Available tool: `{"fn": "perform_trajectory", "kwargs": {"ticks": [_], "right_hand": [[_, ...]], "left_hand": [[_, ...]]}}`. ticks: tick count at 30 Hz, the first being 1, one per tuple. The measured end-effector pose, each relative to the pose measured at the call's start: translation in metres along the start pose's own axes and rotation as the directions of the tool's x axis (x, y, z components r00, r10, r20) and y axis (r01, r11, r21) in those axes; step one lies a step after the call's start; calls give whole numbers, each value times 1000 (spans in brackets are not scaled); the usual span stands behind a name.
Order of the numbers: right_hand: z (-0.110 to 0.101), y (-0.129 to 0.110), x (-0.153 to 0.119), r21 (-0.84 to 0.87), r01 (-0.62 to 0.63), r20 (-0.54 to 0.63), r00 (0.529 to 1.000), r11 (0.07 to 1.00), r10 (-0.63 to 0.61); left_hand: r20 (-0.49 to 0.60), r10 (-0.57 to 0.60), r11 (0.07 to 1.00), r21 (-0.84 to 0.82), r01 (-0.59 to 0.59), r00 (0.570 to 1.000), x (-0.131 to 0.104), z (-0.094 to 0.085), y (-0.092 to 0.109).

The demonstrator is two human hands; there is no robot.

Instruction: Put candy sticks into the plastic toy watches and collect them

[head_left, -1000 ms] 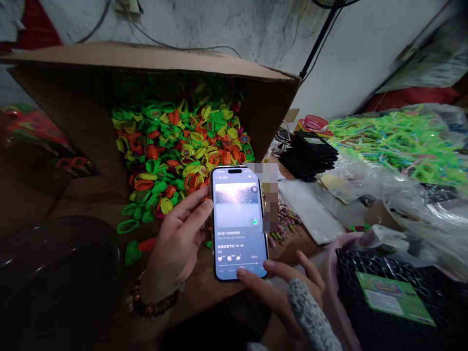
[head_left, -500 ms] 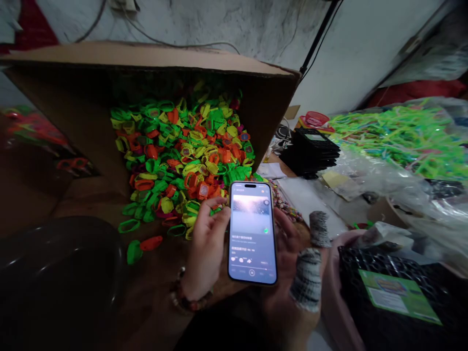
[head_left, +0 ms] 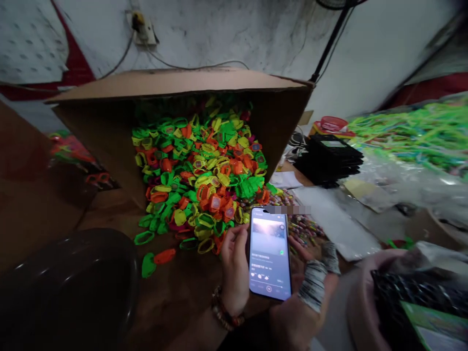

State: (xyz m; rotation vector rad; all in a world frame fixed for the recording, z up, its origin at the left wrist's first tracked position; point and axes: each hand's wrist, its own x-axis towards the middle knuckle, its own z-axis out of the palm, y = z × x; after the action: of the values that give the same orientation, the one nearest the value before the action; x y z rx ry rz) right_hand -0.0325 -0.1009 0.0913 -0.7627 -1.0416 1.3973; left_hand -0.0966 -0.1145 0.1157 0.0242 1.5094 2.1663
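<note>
A smartphone [head_left: 269, 256] with a lit screen stands tilted toward me in front of the box. My left hand [head_left: 236, 268] is closed at its left edge, thumb and fingers against the side; a beaded bracelet circles that wrist. On the other edge, my right hand [head_left: 307, 287] grips the phone, part of it hidden behind the phone. Grey-and-white striped wraps cover two of its digits. Just beyond the phone, a heap of green, yellow and orange plastic toy watches [head_left: 204, 170] spills out of a cardboard box [head_left: 183, 80] lying on its side.
A dark plastic basin [head_left: 120, 273] stands at left. Small multicoloured pieces [head_left: 303, 224] lie beside a white sheet [head_left: 336, 224]. Black trays [head_left: 329, 156] are stacked behind. A pink tub [head_left: 360, 292] with black packages is at right, below bagged neon strands [head_left: 409, 131].
The view has tilted up and turned left, so the surroundings appear lower and further right. Both hands stay at the phone; the right one sits slightly closer in to its edge.
</note>
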Motion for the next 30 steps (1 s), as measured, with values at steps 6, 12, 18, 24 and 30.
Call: {"fn": "perform_trajectory", "kwargs": {"ticks": [6, 12, 18, 24, 30], "right_hand": [[15, -8, 11, 138, -103, -191, 973, 985, 129], [11, -6, 19, 190, -75, -141, 985, 979, 103], [4, -1, 17, 119, -44, -179, 982, 992, 65], [5, -3, 17, 134, -14, -208, 977, 991, 42], [5, -7, 17, 165, -82, -231, 966, 983, 120]], "left_hand": [[57, -38, 998, 46, 36, 998, 9, 1, -6], [81, -8, 995, 100, 0, 997, 9, 6, -5], [35, 16, 996, 92, -19, 999, 8, 12, -8], [28, 10, 994, 113, -13, 1000, 5, 14, -6], [27, 37, 992, 117, -40, 999, 3, 13, -4]]}}
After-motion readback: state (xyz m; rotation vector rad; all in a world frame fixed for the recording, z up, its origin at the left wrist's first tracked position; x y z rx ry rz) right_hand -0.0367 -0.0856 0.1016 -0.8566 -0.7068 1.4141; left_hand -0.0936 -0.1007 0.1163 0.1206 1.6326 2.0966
